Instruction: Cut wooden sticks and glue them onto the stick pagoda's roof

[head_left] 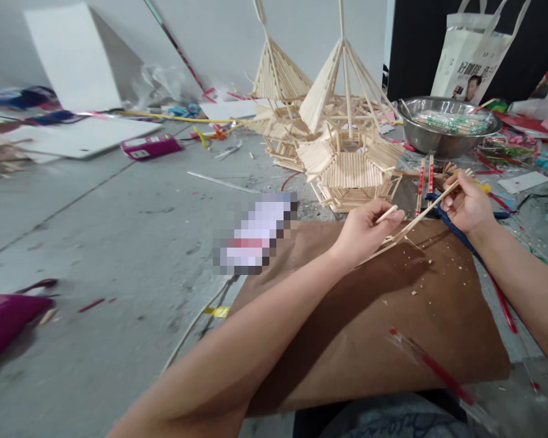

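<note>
My left hand [364, 236] is closed, with a short piece of chopstick [386, 214] poking out between thumb and fingers. To its right, my right hand [470, 204] pinches a pair of thin wooden chopsticks [432, 205] near their upper end. They slant down to the left, passing close beside my left fingers above a brown sheet [347, 340]. Blue-handled pliers or cutters [454, 226] lie just under my right hand. Just behind my hands stands a model pavilion [354, 170] built of wooden sticks, with a pointed roof.
A blurred-out phone [260, 234] with a cable lies left of the sheet. A steel bowl [447, 137] holds wrapped chopsticks. Red-marked chopstick packets [424, 182] lie behind my right hand. Purple boxes [150, 147] and a white tote bag [463, 55] stand farther off.
</note>
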### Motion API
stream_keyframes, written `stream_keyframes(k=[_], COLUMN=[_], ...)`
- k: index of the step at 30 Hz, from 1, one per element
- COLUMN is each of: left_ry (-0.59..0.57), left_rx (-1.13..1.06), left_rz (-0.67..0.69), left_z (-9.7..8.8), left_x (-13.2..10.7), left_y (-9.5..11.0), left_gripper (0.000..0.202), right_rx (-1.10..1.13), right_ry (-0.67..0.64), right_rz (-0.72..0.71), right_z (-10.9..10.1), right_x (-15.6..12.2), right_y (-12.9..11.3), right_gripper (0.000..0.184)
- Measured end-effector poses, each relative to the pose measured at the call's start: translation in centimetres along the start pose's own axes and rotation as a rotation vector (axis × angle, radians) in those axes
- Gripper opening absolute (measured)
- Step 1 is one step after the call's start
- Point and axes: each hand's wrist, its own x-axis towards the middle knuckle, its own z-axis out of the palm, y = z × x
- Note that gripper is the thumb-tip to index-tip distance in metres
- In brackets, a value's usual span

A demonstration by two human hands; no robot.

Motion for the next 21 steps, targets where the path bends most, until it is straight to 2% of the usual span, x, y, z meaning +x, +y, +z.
stream_keyframes(k=[2, 6, 9, 12, 15, 21], left_ry=[-0.016, -0.182, -0.306, -0.380, -0.397, -0.447], left_rx=[0.063, 0.186, 0.196, 0.103, -0.077, -0.357], left_rz=[-0.039, -0.115, -0.168, -0.264, -0.351, -0.440], left_z=[0.1, 0.6, 0.9, 0.9, 0.9, 1.0], left_x=[0.2, 0.1, 0.0, 0.1, 0.2, 0.0], left_y=[-0.4, -0.8, -0.8, -0.8, -0.9, -0.9], left_gripper=[0.026, 0.029, 0.026, 0.025, 0.022, 0.023], right_rx=[-0.030, -0.041, -0.011, -0.003, -0.052, -0.190], right_ry=[-0.072, -0.151, -0.175, -0.190, -0.240, -0.347], right_rz=[-0.008, 0.016, 0.030, 0.043, 0.082, 0.207], right_z=[0.5, 1.5, 1.8, 1.9, 2.1, 2.7], right_x=[-0.5, -1.5, -1.9, -2.2, -2.6, -3.6], right_y=[0.3, 0.7, 0.8, 0.9, 0.9, 1.2], right_gripper=[0.029, 0.032, 0.030, 0.028, 0.029, 0.027])
